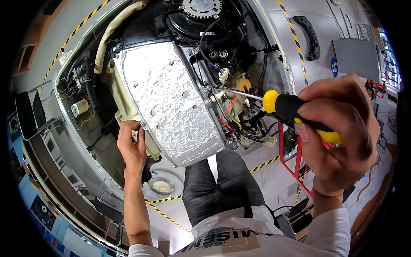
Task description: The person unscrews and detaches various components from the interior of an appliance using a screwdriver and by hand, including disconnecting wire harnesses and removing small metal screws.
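A long cover wrapped in crinkled silver foil (167, 98) lies across the top of an opened appliance. My left hand (132, 143) has its fingers bent and pinched at the cover's left edge, beside a small screw tab. In my right hand (342, 128) is a screwdriver (283, 105) with a yellow and black handle. Its shaft points left, and the tip meets a spot by the cover's right edge, next to a white connector (223, 76). Whether the tip sits in a screw is too small to tell.
Loose coloured wires (231, 115) and plugs lie right of the cover. A black round housing with a toothed silver disc (202, 7) stands beyond it. A pale hose (107, 38) runs along the left. A red metal frame (295, 160) and a dark curved part (307, 38) are on the right.
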A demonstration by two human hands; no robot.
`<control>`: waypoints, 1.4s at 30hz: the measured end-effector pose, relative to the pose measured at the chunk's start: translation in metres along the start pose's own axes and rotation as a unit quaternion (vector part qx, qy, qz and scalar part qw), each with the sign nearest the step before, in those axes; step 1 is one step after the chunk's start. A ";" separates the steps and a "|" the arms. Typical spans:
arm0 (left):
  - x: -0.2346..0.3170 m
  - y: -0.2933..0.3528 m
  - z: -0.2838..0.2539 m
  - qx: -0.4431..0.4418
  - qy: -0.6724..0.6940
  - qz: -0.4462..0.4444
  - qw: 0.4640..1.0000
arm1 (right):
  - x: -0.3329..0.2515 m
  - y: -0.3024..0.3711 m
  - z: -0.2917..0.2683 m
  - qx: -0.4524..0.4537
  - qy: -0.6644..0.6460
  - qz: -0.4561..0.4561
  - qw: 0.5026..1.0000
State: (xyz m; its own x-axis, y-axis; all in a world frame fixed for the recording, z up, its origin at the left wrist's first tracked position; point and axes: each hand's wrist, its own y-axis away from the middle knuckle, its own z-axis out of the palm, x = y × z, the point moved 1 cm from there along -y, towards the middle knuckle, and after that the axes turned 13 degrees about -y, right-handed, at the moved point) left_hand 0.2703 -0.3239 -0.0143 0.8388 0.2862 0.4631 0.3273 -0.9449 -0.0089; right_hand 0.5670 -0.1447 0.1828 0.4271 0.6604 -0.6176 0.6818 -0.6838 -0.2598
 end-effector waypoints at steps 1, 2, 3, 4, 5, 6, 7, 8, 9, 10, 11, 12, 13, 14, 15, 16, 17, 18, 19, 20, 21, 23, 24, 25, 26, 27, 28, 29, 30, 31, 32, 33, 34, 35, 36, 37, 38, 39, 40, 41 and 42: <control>0.001 0.000 0.000 -0.008 0.003 -0.017 1.000 | 0.003 -0.001 0.001 -0.003 -0.015 -0.005 1.000; 0.002 0.000 0.000 -0.016 0.006 -0.033 0.999 | 0.006 -0.003 0.001 -0.002 -0.016 -0.018 1.000; 0.002 0.001 -0.001 -0.013 0.011 -0.030 0.999 | 0.008 -0.004 0.002 -0.005 -0.021 -0.024 0.999; 0.003 0.001 -0.001 -0.009 0.016 -0.028 0.999 | 0.009 -0.005 0.003 -0.008 -0.033 -0.024 0.999; 0.003 0.001 -0.001 -0.011 0.023 -0.032 0.999 | 0.010 -0.007 0.003 -0.009 -0.022 -0.032 0.999; 0.003 0.002 -0.002 -0.008 0.021 -0.026 0.999 | 0.010 -0.007 0.004 -0.011 -0.017 -0.033 0.999; 0.003 0.003 -0.002 -0.011 0.019 -0.027 0.999 | 0.010 -0.008 0.004 -0.018 -0.016 -0.028 0.999; 0.003 0.004 -0.002 -0.014 0.019 -0.036 0.999 | 0.009 -0.009 0.004 -0.024 0.007 -0.034 0.999; 0.003 0.004 -0.002 -0.006 0.009 -0.017 1.000 | 0.007 -0.010 0.003 -0.037 0.026 -0.034 0.998; 0.002 0.005 -0.002 0.003 0.002 -0.006 1.000 | 0.006 -0.011 0.003 -0.045 0.033 -0.035 0.998; 0.002 0.005 -0.001 0.009 -0.004 0.008 1.000 | 0.005 -0.012 0.002 -0.052 0.041 -0.035 0.997; 0.002 0.006 -0.001 0.015 -0.007 0.007 1.000 | 0.005 -0.013 0.002 -0.055 0.037 -0.037 0.997; 0.002 0.006 0.000 0.019 -0.008 0.007 1.000 | 0.005 -0.014 0.002 -0.056 0.034 -0.038 0.997; 0.001 0.007 0.000 0.022 -0.008 0.008 1.000 | 0.006 -0.015 0.002 -0.057 0.030 -0.039 0.997; 0.001 0.007 0.001 0.026 -0.013 0.014 0.999 | 0.006 -0.016 0.003 -0.056 0.028 -0.039 0.997; 0.001 0.007 0.002 0.030 -0.017 0.019 0.999 | 0.006 -0.017 0.003 -0.062 0.029 -0.043 0.997; 0.000 0.008 0.002 0.031 -0.021 0.013 0.999 | 0.006 -0.017 0.003 -0.067 0.030 -0.046 0.996; 0.001 0.008 0.003 0.039 -0.023 0.023 0.999 | 0.006 -0.019 0.001 -0.078 0.033 -0.051 0.995; 0.001 0.009 0.003 0.042 -0.026 0.022 0.999 | 0.006 -0.020 0.001 -0.086 0.031 -0.056 0.994; 0.001 0.009 0.004 0.048 -0.026 0.029 0.998 | 0.006 -0.022 0.000 -0.094 0.030 -0.060 0.993; 0.002 0.009 0.004 0.045 -0.030 0.014 0.998 | 0.006 -0.024 0.000 -0.098 0.025 -0.064 0.993; 0.004 0.009 0.004 0.043 -0.031 0.006 0.999 | 0.005 -0.030 0.000 -0.116 0.014 -0.079 0.990; 0.005 0.009 0.004 0.039 -0.040 0.013 0.998 | 0.004 -0.034 0.000 -0.129 0.010 -0.089 0.988; 0.006 0.008 0.002 0.046 -0.042 0.025 0.998 | 0.004 -0.037 0.002 -0.142 0.010 -0.093 0.985; 0.008 0.008 0.003 0.034 -0.098 -0.007 0.995 | 0.003 -0.039 0.006 -0.149 0.019 -0.092 0.984; 0.009 0.008 0.002 0.040 -0.085 -0.018 0.995 | 0.002 -0.042 0.009 -0.156 0.029 -0.088 0.983; 0.010 0.007 0.001 0.033 -0.055 -0.017 0.998 | 0.002 -0.044 0.015 -0.160 0.040 -0.083 0.983; 0.011 0.006 0.001 0.025 -0.026 -0.016 0.999 | 0.003 -0.044 0.023 -0.162 0.054 -0.079 0.982; 0.011 0.005 0.000 0.022 -0.026 -0.019 0.999 | 0.003 -0.046 0.028 -0.163 0.062 -0.076 0.982; 0.012 0.005 0.000 0.018 -0.027 -0.023 0.999 | 0.003 -0.046 0.030 -0.163 0.068 -0.074 0.981; 0.012 0.004 0.000 0.014 -0.027 -0.027 0.999 | 0.002 -0.047 0.034 -0.164 0.072 -0.071 0.981; 0.012 0.005 0.000 0.015 -0.022 -0.023 0.999 | 0.001 -0.047 0.035 -0.163 0.075 -0.070 0.981; 0.012 0.005 0.000 0.017 -0.016 -0.020 1.000 | 0.001 -0.048 0.036 -0.161 0.077 -0.069 0.981; 0.012 0.006 0.000 0.018 -0.010 -0.017 1.000 | 0.002 -0.048 0.036 -0.159 0.078 -0.067 0.982; 0.012 0.006 0.000 0.018 -0.022 0.003 1.000 | 0.002 -0.049 0.037 -0.156 0.075 -0.067 0.983; 0.012 0.007 0.000 0.011 -0.022 -0.009 1.000 | 0.001 -0.049 0.039 -0.155 0.073 -0.067 0.983; 0.012 0.008 0.000 0.005 -0.023 -0.021 1.000 | 0.003 -0.050 0.038 -0.156 0.075 -0.066 0.983; 0.012 0.008 0.001 0.000 -0.023 -0.032 0.999 | 0.003 -0.050 0.039 -0.153 0.074 -0.068 0.983; 0.012 0.007 0.001 0.006 -0.032 -0.023 0.999 | 0.005 -0.051 0.039 -0.151 0.076 -0.069 0.983; 0.012 0.006 0.000 0.009 -0.041 -0.014 0.999 | 0.005 -0.051 0.040 -0.150 0.077 -0.068 0.983; 0.012 0.006 0.000 0.012 -0.050 -0.005 0.999 | 0.006 -0.051 0.040 -0.151 0.076 -0.069 0.983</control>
State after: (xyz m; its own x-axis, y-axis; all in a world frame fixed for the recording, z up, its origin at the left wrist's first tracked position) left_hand 0.2826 -0.3255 -0.0085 0.8739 0.3114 0.3733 0.3453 -0.9382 -0.0258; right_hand 0.5111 -0.1180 0.1629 0.3870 0.7944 -0.4681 0.8745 -0.4772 -0.0870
